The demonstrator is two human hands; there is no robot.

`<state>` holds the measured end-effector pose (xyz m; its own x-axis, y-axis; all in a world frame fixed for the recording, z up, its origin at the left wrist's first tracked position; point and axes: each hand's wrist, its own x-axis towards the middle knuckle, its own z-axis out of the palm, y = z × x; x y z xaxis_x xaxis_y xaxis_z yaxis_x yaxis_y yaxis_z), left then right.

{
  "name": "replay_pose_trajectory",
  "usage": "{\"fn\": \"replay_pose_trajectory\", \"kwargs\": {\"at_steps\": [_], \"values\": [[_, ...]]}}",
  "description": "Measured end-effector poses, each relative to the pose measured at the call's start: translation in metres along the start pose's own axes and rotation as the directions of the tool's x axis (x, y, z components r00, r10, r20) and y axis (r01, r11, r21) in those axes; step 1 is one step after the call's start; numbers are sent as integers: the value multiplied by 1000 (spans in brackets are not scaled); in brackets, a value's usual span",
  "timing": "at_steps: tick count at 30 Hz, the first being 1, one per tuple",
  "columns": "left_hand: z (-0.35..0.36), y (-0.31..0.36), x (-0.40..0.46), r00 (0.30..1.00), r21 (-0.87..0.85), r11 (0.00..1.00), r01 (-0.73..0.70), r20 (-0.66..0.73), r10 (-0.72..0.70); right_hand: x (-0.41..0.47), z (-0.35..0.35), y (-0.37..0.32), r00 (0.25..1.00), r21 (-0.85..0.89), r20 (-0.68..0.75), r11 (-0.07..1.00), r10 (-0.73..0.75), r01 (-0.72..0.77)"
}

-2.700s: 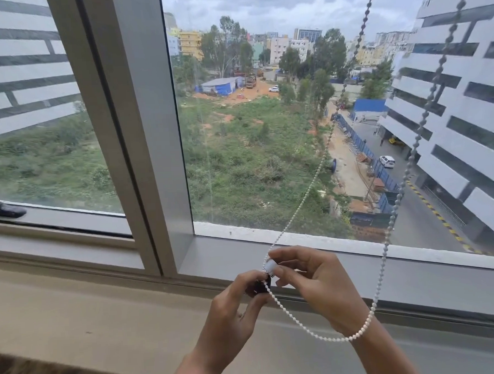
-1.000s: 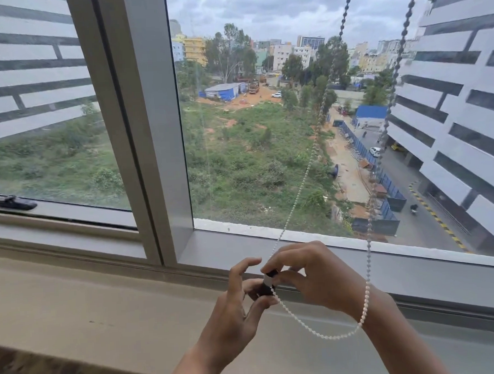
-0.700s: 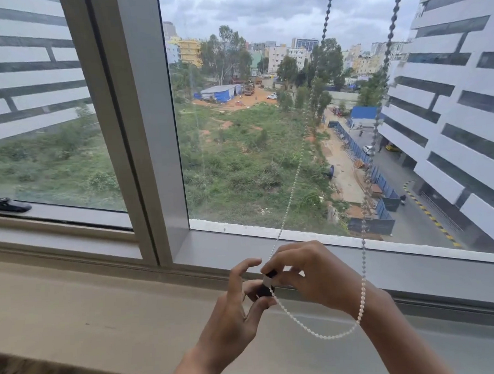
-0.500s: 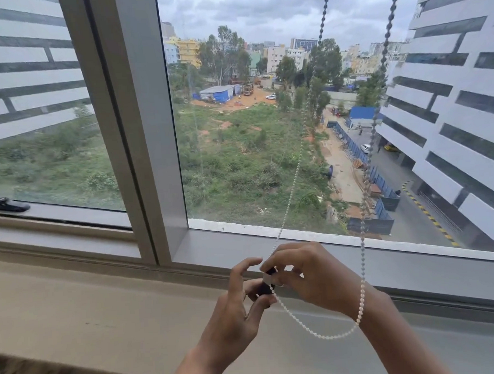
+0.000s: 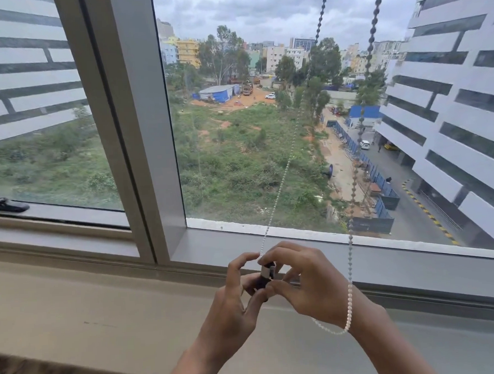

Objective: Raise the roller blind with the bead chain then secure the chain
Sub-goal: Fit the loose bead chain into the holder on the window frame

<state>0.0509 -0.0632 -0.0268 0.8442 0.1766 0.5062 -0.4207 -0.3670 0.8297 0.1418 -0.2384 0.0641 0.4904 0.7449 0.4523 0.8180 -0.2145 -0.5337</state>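
Both hands met at lower centre of the frame: left hand (image 5: 232, 307) pinching, right hand (image 5: 308, 283) curled, fingertips touching.

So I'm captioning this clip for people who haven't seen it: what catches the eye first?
Both hands meet low in the centre, the left hand and right hand pinching a small black-and-white clip on the bead chain. The chain loops under the right wrist and rises in two strands before the window, which overlooks a green lot.
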Motion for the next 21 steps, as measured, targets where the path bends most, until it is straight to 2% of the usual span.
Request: {"fn": "replay_pose_trajectory", "kwargs": {"at_steps": [7,16,21], "values": [[-1,1,0,1000,6,1000,11,26,-11,2,1,9,998,22,-44,999,-42,43],[-2,5,2,998,17,1000,2,66,-3,12,-12,11,996,13,18,996,-83,83],[-1,4,1,998,32,999,-2,66,0,13,-12,9,996,12,1,996,-86,86]]}}
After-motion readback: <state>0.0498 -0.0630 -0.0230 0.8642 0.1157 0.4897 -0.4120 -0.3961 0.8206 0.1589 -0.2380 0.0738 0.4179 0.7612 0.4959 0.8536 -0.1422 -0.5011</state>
